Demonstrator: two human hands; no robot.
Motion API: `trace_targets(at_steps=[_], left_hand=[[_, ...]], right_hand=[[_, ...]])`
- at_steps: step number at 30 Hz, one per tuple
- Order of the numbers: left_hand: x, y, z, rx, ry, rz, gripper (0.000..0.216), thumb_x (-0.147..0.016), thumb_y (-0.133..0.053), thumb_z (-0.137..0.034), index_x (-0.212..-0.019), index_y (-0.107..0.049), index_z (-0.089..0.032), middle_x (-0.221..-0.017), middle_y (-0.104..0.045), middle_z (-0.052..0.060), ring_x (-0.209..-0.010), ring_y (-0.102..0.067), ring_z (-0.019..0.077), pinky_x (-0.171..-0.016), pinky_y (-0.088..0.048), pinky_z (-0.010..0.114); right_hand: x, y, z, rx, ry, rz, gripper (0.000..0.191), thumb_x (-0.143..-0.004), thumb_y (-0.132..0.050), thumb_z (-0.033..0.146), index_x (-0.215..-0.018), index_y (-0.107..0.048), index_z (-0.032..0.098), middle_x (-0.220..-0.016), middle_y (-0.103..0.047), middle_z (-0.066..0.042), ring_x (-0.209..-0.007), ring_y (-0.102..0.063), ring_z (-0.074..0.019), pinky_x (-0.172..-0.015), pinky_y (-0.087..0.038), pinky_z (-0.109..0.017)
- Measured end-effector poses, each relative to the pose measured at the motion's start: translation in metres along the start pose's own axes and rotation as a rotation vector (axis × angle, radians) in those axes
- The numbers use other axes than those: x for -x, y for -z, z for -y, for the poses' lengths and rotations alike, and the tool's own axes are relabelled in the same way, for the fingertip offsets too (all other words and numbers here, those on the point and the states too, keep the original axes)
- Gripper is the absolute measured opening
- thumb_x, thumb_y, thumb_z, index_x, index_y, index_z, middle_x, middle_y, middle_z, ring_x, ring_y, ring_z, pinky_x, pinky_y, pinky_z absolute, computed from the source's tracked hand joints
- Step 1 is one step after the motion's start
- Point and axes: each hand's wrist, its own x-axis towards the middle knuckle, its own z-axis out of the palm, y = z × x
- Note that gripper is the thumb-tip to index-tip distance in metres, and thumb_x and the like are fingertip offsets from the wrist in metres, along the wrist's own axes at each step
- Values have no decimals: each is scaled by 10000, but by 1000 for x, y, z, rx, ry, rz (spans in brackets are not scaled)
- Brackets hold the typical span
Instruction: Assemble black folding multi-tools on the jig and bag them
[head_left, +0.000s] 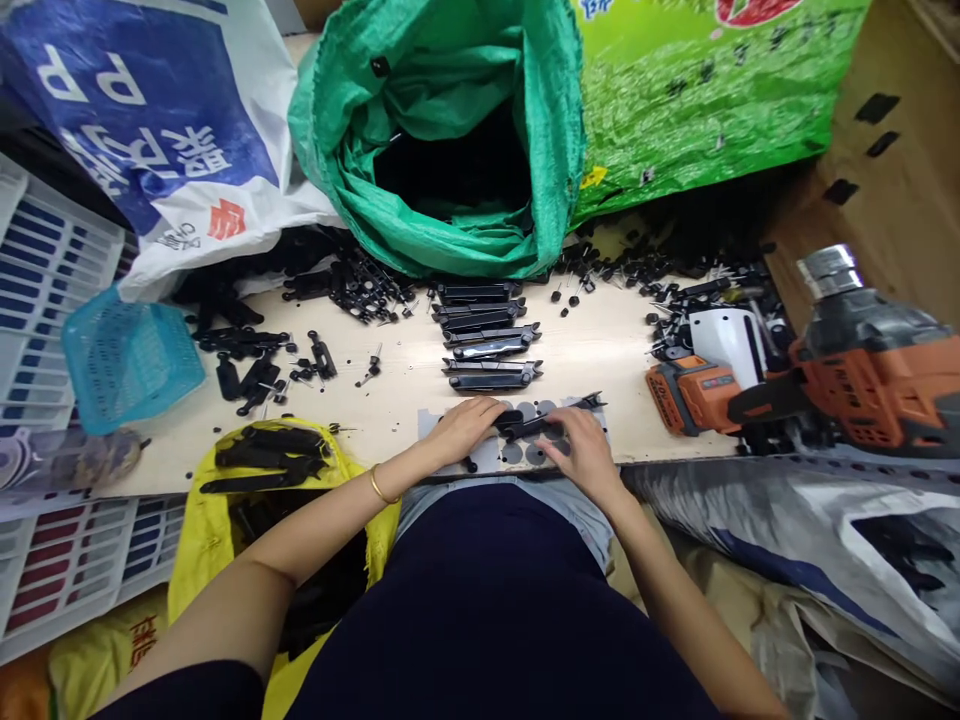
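My left hand [466, 428] and my right hand [581, 452] meet at the near edge of the light wooden table [600, 345]. Both are closed on a long black plastic part [529, 422] that lies across a grey jig plate with round holes [517, 452]. A gold bangle sits on my left wrist. Just beyond my hands, several similar black assembled parts [489, 345] lie stacked in a row toward the back.
An open green woven sack [450, 140] stands behind the row. Loose black pieces and screws [352, 285] litter the left and right of the table. An orange power screwdriver [825, 375] lies at right, a blue basket [127, 355] at left, a yellow bag of black parts [262, 460] near my left arm.
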Motion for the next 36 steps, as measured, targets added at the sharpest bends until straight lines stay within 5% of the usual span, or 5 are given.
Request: trace_targets(at_steps=[16,21,26,32,36], left_hand=[[-4,-10,4,-49,0,-38,310,-897,-506,-222,-1202,-513,-162,-1067,-629,87,-974,-593,192,-798,-518,313],[-24,-3,4,-4,-31,48,310,-915,-472,-253,-1204,-513,-150,-1096,-617,109,-1010,-581,203,-855,-502,339],[-16,15,4,59,-115,-42,385,-893,-505,-264,-1266,-476,-174,-1231,-557,123,-1140,-517,210,-969,-446,375],[47,47,45,-8,501,-520,259,-894,-404,-153,-1113,-540,-131,-1015,-595,112,-961,-571,197,-841,-501,368],[74,57,90,-81,859,-474,292,-777,-534,-133,-1068,-556,-138,-1005,-562,111,-963,-558,240,-874,-470,378]], right_hand=[[-30,-15,-23,-71,127,136,298,-845,-562,387,-1079,-609,209,-1040,-666,-88,-977,-599,-227,-865,-440,-385],[-104,32,-64,134,-216,-196,281,-836,-455,285,-1013,-632,157,-940,-649,-118,-756,-586,-209,-763,-473,-381],[-192,30,-90,441,-123,-107,395,-773,-427,180,-1124,-609,164,-1105,-561,-166,-991,-529,-289,-754,-447,-400],[-196,31,-98,320,-157,-187,242,-748,-482,214,-915,-641,140,-930,-614,-143,-879,-581,-267,-789,-470,-426],[-141,37,-77,-247,-313,-348,254,-744,-564,312,-945,-603,161,-769,-618,-44,-652,-609,-174,-680,-532,-387]])
